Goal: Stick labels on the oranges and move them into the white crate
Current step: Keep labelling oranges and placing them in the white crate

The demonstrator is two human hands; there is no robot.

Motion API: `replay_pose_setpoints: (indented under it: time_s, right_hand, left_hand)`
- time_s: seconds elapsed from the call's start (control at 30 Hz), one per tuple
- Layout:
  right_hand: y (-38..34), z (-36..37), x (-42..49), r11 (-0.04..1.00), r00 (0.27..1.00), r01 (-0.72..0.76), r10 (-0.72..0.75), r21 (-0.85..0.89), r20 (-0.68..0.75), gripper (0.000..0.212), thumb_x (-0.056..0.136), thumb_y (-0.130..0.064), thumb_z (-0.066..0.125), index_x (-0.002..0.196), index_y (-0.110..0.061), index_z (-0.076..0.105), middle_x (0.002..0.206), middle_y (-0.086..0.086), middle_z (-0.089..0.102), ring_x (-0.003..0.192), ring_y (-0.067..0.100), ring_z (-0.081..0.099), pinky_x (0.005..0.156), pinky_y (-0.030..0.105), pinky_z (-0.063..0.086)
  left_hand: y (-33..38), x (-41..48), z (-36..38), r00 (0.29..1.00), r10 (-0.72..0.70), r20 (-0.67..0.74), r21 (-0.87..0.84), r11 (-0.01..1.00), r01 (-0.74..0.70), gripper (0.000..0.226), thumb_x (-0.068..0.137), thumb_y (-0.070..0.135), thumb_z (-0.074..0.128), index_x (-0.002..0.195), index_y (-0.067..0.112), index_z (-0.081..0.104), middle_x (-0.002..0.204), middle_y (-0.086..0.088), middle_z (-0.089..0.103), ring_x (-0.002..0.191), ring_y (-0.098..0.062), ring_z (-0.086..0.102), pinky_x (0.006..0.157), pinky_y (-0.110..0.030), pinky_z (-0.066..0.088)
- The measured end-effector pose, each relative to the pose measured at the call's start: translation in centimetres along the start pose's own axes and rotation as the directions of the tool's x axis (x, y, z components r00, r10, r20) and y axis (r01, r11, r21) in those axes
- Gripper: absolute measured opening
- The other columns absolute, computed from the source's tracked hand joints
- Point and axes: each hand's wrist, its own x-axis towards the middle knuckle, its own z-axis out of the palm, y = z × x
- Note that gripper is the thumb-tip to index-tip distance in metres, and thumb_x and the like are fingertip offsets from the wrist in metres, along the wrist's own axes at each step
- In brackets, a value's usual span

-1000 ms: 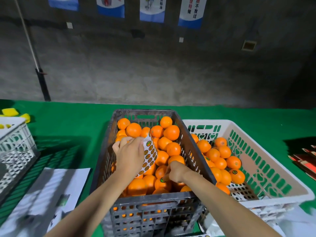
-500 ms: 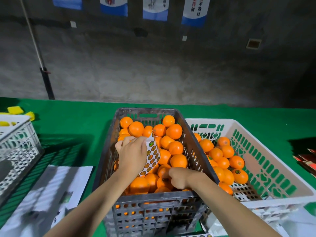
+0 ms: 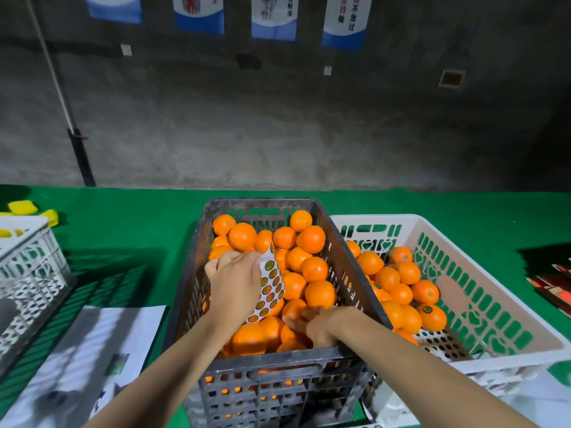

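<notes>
Oranges (image 3: 312, 239) filled the dark crate (image 3: 278, 384) almost to its rim, and more lay in the white crate (image 3: 457, 285) just beside its right wall. The left hand (image 3: 236, 285) pinched a curled label sheet (image 3: 271, 285) over the fruit, near the dark crate's left wall. The right hand (image 3: 321, 325) sat low inside the front rim, fingers laid over an orange; whether they gripped it could not be told. Green bench (image 3: 139, 217) lay open behind both crates.
</notes>
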Motion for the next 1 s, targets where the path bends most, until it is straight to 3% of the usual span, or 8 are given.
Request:
replay_pose_setpoints:
  time_s: [0.2, 0.3, 0.37, 0.43, 0.53, 0.67, 0.83, 1.0]
  right_hand:
    - [-0.4, -1.2, -0.6, 0.998, 0.997, -0.001, -0.004, -0.065, -0.074, 0.083, 0.101, -0.016, 0.050, 0.155, -0.048, -0.005, 0.167, 0.006, -0.012, 0.153, 0.038, -0.007, 0.118, 0.058, 0.015]
    - [-0.7, -2.0, -0.1, 0.980, 0.994, 0.016, -0.037, -0.196, -0.103, 0.082, 0.099, -0.022, 0.057, 0.158, -0.043, 0.004, 0.166, 0.009, 0.007, 0.151, 0.036, 0.014, 0.109, 0.051, 0.036]
    - [-0.7, -2.4, 0.5, 0.977, 0.992, 0.039, -0.063, -0.208, -0.109, 0.078, 0.098, -0.022, 0.057, 0.158, -0.041, 0.011, 0.162, 0.008, 0.023, 0.140, 0.035, 0.037, 0.092, 0.042, 0.047]
    - [-0.2, -2.2, 1.1, 0.992, 0.984, 0.074, -0.090, -0.102, -0.153, 0.074, 0.096, -0.020, 0.059, 0.156, -0.041, 0.021, 0.160, 0.004, 0.031, 0.133, 0.033, 0.045, 0.086, 0.036, 0.046]
    - [1.1, -1.5, 1.3, 0.977, 0.950, 0.171, -0.128, 0.130, -0.284, 0.071, 0.087, -0.022, 0.066, 0.150, -0.039, 0.038, 0.153, 0.000, 0.044, 0.130, 0.030, 0.048, 0.096, 0.033, 0.047]
    - [2.0, -1.2, 1.5, 0.913, 0.903, 0.233, -0.076, 0.334, -0.423, 0.072, 0.074, -0.048, 0.071, 0.141, -0.033, 0.050, 0.137, -0.001, 0.058, 0.120, 0.025, 0.056, 0.093, 0.033, 0.050]
    - [1.7, -1.6, 1.2, 0.647, 0.682, 0.345, 0.325, 0.680, -0.656, 0.068, 0.069, -0.071, 0.053, 0.128, -0.037, 0.055, 0.113, -0.010, 0.063, 0.105, 0.019, 0.061, 0.085, 0.035, 0.050]
    - [2.5, -1.7, 1.0, 0.436, 0.370, 0.546, 0.641, 0.716, -0.672, 0.049, 0.080, -0.078, 0.044, 0.109, -0.040, 0.054, 0.100, -0.015, 0.066, 0.099, 0.012, 0.064, 0.086, 0.037, 0.054]
  left_hand:
    - [-0.1, 0.1, 0.1, 1.000, 0.017, -0.018, 0.022, 1.000, -0.016, 0.021, 0.098, 0.017, 0.055, 0.109, 0.021, 0.072, 0.086, 0.005, 0.068, 0.101, -0.022, 0.056, 0.089, -0.040, 0.026]
    - [-0.1, 0.2, 0.0, 0.999, 0.035, 0.010, 0.063, 0.997, -0.036, 0.022, 0.099, 0.016, 0.052, 0.109, 0.022, 0.072, 0.085, 0.007, 0.068, 0.101, -0.021, 0.056, 0.089, -0.041, 0.028]
    - [-0.3, 0.2, 0.0, 0.998, 0.056, 0.021, 0.091, 0.994, -0.057, 0.023, 0.098, 0.014, 0.052, 0.107, 0.022, 0.071, 0.084, 0.007, 0.068, 0.098, -0.021, 0.056, 0.087, -0.041, 0.029]
    - [-0.4, 0.2, -0.2, 0.996, 0.087, 0.008, 0.097, 0.991, -0.087, 0.021, 0.096, 0.011, 0.056, 0.106, 0.021, 0.071, 0.085, 0.006, 0.069, 0.095, -0.023, 0.058, 0.085, -0.042, 0.033]
    - [-0.2, 0.5, -0.5, 0.991, 0.122, -0.047, 0.091, 0.989, -0.117, 0.022, 0.093, 0.009, 0.060, 0.111, 0.018, 0.070, 0.090, 0.003, 0.071, 0.085, -0.026, 0.061, 0.076, -0.041, 0.040]
    - [0.2, 0.5, -0.8, 0.983, 0.143, -0.116, 0.078, 0.988, -0.134, 0.025, 0.097, 0.013, 0.045, 0.105, 0.012, 0.069, 0.083, -0.003, 0.069, 0.074, -0.031, 0.063, 0.066, -0.039, 0.046]
    - [-0.1, 0.7, -1.3, 0.988, 0.058, -0.145, 0.053, 0.997, -0.051, 0.042, 0.099, 0.024, 0.027, 0.107, 0.008, 0.065, 0.087, -0.009, 0.069, 0.081, -0.035, 0.062, 0.070, -0.042, 0.045]
    - [-0.2, 1.0, -1.3, 0.985, -0.001, -0.171, 0.042, 0.999, 0.008, 0.035, 0.098, 0.020, 0.030, 0.104, 0.008, 0.063, 0.087, -0.010, 0.068, 0.082, -0.035, 0.062, 0.070, -0.041, 0.045]
